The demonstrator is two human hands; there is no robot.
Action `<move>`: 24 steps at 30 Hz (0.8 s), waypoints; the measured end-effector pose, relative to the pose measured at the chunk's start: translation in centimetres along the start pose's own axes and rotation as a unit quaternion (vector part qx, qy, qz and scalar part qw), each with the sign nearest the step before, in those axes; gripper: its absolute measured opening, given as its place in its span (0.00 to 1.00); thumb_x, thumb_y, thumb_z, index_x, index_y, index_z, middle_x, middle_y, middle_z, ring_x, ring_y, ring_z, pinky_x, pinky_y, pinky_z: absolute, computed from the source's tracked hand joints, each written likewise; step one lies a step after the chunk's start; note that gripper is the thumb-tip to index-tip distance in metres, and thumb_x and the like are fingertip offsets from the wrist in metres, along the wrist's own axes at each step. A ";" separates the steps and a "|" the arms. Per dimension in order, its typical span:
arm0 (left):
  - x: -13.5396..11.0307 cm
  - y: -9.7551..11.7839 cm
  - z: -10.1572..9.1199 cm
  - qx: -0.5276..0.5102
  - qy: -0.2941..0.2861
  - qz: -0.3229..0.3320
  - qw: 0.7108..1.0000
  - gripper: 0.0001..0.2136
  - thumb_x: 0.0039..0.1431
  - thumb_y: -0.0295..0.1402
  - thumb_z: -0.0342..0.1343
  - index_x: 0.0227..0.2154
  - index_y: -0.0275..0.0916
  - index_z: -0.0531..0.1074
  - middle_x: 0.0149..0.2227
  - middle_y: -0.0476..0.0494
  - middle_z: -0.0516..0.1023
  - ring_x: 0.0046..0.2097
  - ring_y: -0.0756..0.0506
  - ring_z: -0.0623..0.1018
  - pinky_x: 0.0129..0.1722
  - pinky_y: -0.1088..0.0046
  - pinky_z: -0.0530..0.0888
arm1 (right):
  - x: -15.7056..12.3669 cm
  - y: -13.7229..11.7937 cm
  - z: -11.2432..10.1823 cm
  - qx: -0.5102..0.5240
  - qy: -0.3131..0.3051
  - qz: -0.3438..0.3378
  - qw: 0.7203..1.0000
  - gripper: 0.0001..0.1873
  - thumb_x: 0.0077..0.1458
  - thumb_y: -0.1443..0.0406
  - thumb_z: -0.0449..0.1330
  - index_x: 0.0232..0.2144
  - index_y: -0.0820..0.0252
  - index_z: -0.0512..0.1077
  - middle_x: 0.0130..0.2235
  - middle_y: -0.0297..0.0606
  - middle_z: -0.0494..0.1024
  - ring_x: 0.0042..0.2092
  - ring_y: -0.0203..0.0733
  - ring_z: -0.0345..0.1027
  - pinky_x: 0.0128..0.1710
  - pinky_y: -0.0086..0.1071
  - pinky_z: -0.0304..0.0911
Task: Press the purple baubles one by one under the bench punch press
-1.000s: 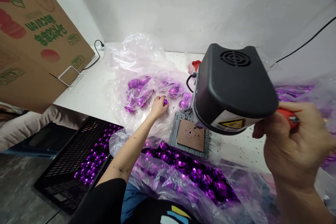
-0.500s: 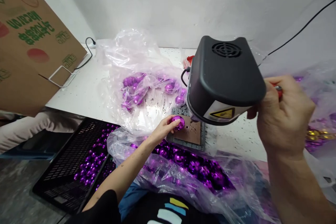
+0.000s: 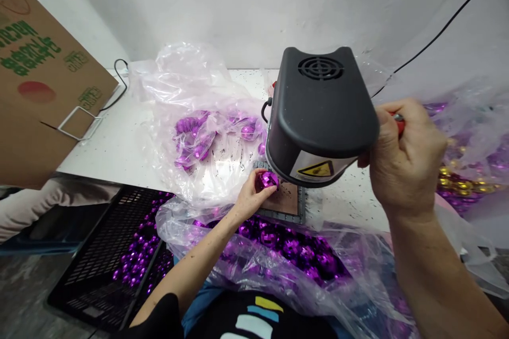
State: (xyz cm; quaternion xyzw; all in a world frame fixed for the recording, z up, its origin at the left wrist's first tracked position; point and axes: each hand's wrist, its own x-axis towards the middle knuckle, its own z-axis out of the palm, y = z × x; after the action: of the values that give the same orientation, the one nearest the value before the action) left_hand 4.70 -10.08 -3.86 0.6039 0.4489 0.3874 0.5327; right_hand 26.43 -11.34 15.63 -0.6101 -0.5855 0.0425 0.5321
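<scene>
Centrally, from the head camera, the left hand (image 3: 251, 194) pinches a purple mirrored ball (image 3: 268, 180) between thumb and fingers, over a brown board (image 3: 287, 204) beside the black machine housing (image 3: 318, 111). The right hand (image 3: 411, 164) grips a red handle (image 3: 399, 125) at the housing's near side. The ball looks light, stiff and slick, its facets probably easily scuffed; cupping its opposite sides suits best.

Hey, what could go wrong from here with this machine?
The left hand holds a shiny purple ball close to the black machine, which bears a yellow warning sign, while the right hand grips its red handle: fingers might get hurt. The round ball could also slip and roll away.
</scene>
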 end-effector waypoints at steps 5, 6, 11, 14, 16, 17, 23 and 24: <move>-0.5 0.6 0.4 0.184 0.003 0.106 0.977 0.22 0.59 0.37 0.63 0.54 0.39 0.67 0.52 0.37 0.76 0.54 0.38 0.75 0.56 0.55 0.72 | 0.0 -0.1 0.1 0.016 0.002 -0.003 1.000 0.25 0.61 0.43 0.52 0.33 0.58 0.67 0.18 0.24 0.60 0.19 0.28 0.55 0.24 0.29 0.52; -0.5 0.6 0.5 0.216 0.000 0.136 0.967 0.21 0.60 0.37 0.62 0.54 0.39 0.67 0.53 0.37 0.75 0.56 0.37 0.75 0.57 0.54 0.71 | 0.0 -0.1 0.1 0.019 0.003 -0.004 1.000 0.25 0.61 0.43 0.52 0.33 0.58 0.67 0.17 0.24 0.61 0.19 0.28 0.55 0.24 0.29 0.52; -0.8 0.0 1.3 0.311 0.003 0.204 0.928 0.21 0.62 0.34 0.59 0.57 0.40 0.65 0.56 0.35 0.73 0.57 0.37 0.73 0.57 0.55 0.70 | 0.0 -0.1 0.1 0.014 0.007 -0.004 1.000 0.25 0.61 0.43 0.52 0.33 0.59 0.67 0.17 0.24 0.62 0.19 0.29 0.56 0.23 0.29 0.52; -0.9 -0.1 1.7 0.321 0.002 0.199 0.926 0.22 0.62 0.36 0.59 0.57 0.40 0.64 0.57 0.35 0.72 0.58 0.37 0.71 0.57 0.55 0.69 | 0.1 -0.1 0.1 0.005 0.006 -0.006 1.000 0.26 0.61 0.43 0.52 0.33 0.59 0.68 0.17 0.24 0.62 0.19 0.29 0.56 0.23 0.29 0.53; -0.8 0.1 2.0 0.315 -0.005 0.188 0.930 0.22 0.61 0.39 0.61 0.56 0.39 0.65 0.55 0.35 0.73 0.58 0.36 0.71 0.57 0.54 0.68 | 0.2 -0.1 0.1 -0.004 0.006 -0.009 1.000 0.26 0.61 0.43 0.51 0.32 0.60 0.68 0.17 0.25 0.62 0.19 0.28 0.56 0.24 0.29 0.53; -0.8 0.2 2.1 0.309 -0.005 0.181 0.934 0.22 0.61 0.40 0.61 0.55 0.39 0.66 0.54 0.36 0.74 0.57 0.36 0.72 0.57 0.53 0.68 | 0.2 -0.1 0.1 -0.009 0.008 -0.012 1.000 0.27 0.61 0.42 0.51 0.32 0.60 0.68 0.17 0.25 0.62 0.20 0.28 0.56 0.24 0.29 0.53; -0.7 -0.2 2.8 0.289 0.027 0.145 0.946 0.17 0.62 0.36 0.59 0.52 0.40 0.68 0.51 0.38 0.76 0.55 0.37 0.73 0.61 0.50 0.65 | 0.2 -0.2 0.0 -0.007 0.011 -0.018 1.000 0.27 0.61 0.42 0.51 0.31 0.59 0.68 0.17 0.25 0.62 0.19 0.28 0.55 0.21 0.28 0.52; -0.7 -0.4 2.9 0.293 0.027 0.142 0.945 0.17 0.62 0.36 0.59 0.52 0.41 0.68 0.52 0.38 0.76 0.56 0.37 0.73 0.62 0.48 0.64 | 0.1 -0.3 0.0 -0.005 0.008 -0.016 1.000 0.26 0.61 0.42 0.51 0.31 0.59 0.68 0.17 0.25 0.62 0.19 0.28 0.55 0.21 0.27 0.52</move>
State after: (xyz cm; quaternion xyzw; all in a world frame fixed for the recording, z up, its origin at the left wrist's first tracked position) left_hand 7.17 -11.59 -4.65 0.7801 0.4667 0.3262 0.2593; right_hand 26.30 -11.32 15.90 -0.6037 -0.5907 0.0264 0.5347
